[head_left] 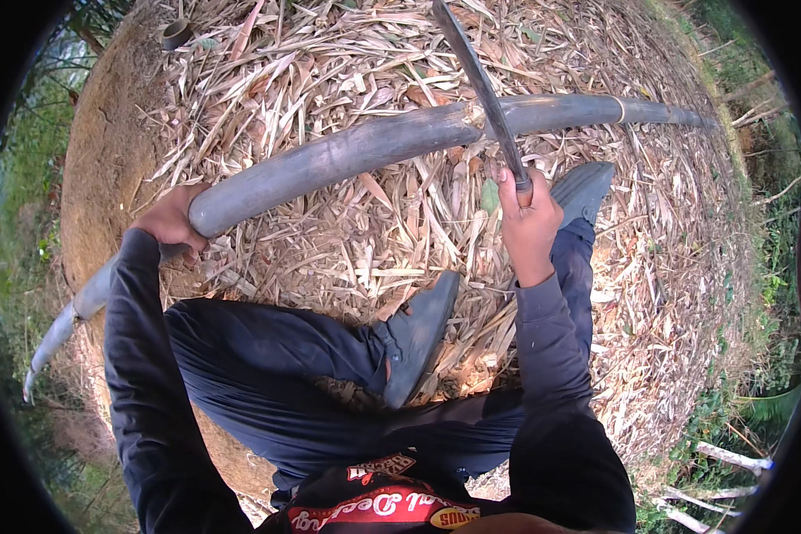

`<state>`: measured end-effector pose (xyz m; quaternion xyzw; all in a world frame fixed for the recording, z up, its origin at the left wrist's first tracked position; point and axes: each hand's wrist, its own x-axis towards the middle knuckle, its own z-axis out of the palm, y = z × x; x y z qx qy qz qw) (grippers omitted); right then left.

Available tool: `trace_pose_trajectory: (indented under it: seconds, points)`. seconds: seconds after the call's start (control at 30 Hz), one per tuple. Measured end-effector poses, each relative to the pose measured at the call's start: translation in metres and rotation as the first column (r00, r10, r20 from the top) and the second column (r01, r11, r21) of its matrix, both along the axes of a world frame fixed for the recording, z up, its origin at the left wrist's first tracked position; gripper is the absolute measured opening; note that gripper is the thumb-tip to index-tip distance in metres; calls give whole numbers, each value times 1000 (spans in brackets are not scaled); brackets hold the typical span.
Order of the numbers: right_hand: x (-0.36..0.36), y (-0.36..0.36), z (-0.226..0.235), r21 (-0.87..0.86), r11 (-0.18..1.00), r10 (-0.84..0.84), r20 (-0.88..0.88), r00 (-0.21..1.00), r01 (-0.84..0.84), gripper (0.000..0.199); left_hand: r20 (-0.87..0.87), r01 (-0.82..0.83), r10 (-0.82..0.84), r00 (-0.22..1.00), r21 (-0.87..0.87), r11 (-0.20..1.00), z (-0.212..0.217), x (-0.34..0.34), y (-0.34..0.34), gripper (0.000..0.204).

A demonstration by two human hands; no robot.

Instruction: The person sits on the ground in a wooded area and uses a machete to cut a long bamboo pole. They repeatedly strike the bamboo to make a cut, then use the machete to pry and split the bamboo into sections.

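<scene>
A long grey bamboo pole [329, 158] stretches across the view from lower left to upper right. My left hand [173, 221] is wrapped round its left part, and the pole runs on past the hand to a thin end. A pale cut mark [473, 115] shows on the pole right of the middle. My right hand [529, 218] is closed round the handle of a machete [482, 78]. Its long dark blade points up and slightly left, crossing the pole in view just beside the mark. Whether blade and pole touch, I cannot tell.
Dry bamboo leaves [329, 245] cover the ground, with bare brown earth [107, 151] at the left. My legs are bent, with one grey shoe [418, 334] near the middle and the other [583, 189] by my right hand. A short hollow piece [176, 34] lies far left. Green plants [774, 240] edge the right.
</scene>
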<state>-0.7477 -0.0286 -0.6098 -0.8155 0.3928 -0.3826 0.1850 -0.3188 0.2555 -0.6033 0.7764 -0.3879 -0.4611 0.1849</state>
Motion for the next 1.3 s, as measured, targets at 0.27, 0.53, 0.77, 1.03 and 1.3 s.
trace_pose_trajectory:
  seconds: [0.27,0.53,0.77,1.03,1.3]
  points:
    - [22,59,-69,-83,989,86,-359,930,-123,35,-2,69,-69,998,-47,997,-4,2,-6,73]
    - [29,45,-63,138,988,3,-460,888,69,36,372,214,-147,917,-145,966,-8,-9,12,76]
    - [32,73,-82,178,975,-86,-246,966,132,34,616,257,-64,785,-231,938,-17,-38,26,75]
    - [-5,72,-23,529,840,-55,306,950,-122,38,802,326,95,589,-344,881,-32,-77,49,71]
    - [-62,-44,-29,742,668,-224,273,936,-56,53,613,246,-61,788,-222,944,-14,-44,26,74]
